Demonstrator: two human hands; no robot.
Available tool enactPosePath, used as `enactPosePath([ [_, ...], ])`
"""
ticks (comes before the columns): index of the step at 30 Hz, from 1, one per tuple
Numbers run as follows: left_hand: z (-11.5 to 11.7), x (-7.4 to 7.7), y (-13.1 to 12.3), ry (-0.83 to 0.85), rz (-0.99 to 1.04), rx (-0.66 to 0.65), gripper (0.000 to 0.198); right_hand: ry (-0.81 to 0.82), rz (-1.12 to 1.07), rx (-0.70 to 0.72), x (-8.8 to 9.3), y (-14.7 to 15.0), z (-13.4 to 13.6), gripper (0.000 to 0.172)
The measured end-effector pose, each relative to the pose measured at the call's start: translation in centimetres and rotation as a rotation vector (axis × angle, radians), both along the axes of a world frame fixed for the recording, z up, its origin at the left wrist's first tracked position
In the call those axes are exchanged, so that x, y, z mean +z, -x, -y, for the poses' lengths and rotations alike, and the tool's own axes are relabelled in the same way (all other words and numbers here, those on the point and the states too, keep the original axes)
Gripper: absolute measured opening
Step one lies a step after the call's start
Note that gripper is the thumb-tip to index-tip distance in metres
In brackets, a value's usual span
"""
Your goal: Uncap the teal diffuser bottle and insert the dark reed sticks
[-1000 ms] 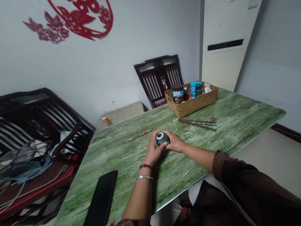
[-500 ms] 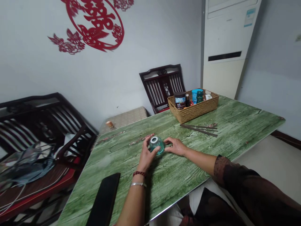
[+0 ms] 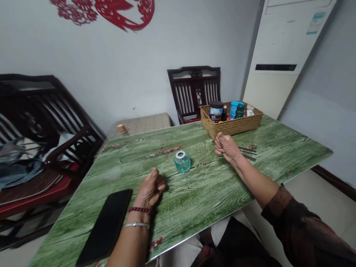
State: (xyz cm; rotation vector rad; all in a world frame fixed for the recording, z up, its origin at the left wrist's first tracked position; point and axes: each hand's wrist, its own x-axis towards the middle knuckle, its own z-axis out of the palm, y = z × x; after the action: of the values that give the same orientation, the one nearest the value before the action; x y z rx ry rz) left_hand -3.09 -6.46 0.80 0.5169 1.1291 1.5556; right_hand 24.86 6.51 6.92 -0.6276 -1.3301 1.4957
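Note:
A squat teal glass bottle with a white ring round its open neck stands upright on the green wood-patterned table. To its lower left is my left hand, apart from the bottle, with its fingers curled into a loose fist and nothing showing in it. My right hand is also closed in a fist, further right, in front of the wicker basket. Behind that hand several thin dark sticks lie on the table, their left part mostly hidden by it. Neither hand touches the bottle.
The wicker basket at the back holds a dark-lidded jar, a blue tub and small bottles. A black phone lies left of my left forearm. Dark wooden chairs stand beyond the table, and a small orange object sits behind it.
Both hands have let go of the teal bottle, which stays standing. My left hand has drawn back down and left, my right has moved right towards the sticks, and both have closed. The view has shifted.

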Motion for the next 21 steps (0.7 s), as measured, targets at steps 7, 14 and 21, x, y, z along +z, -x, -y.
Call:
enactPosePath([
  [7, -0.2, -0.9, -0.6, 0.018, -0.243, -0.039, 0.072, 0.187, 0.291, -0.022, -8.4, 1.7, 1.7, 0.072],
  [14, -0.1, -1.0, -1.2, 0.019, -0.305, -0.008, 0.071, 0.108, 0.391, -0.047, -9.5, 1.8, 2.0, 0.067],
  [21, -0.5, -0.7, -0.8, -0.011, -0.378, 0.046, 0.061, -0.041, 0.541, -0.057, -8.6, 2.3, 2.4, 0.061],
])
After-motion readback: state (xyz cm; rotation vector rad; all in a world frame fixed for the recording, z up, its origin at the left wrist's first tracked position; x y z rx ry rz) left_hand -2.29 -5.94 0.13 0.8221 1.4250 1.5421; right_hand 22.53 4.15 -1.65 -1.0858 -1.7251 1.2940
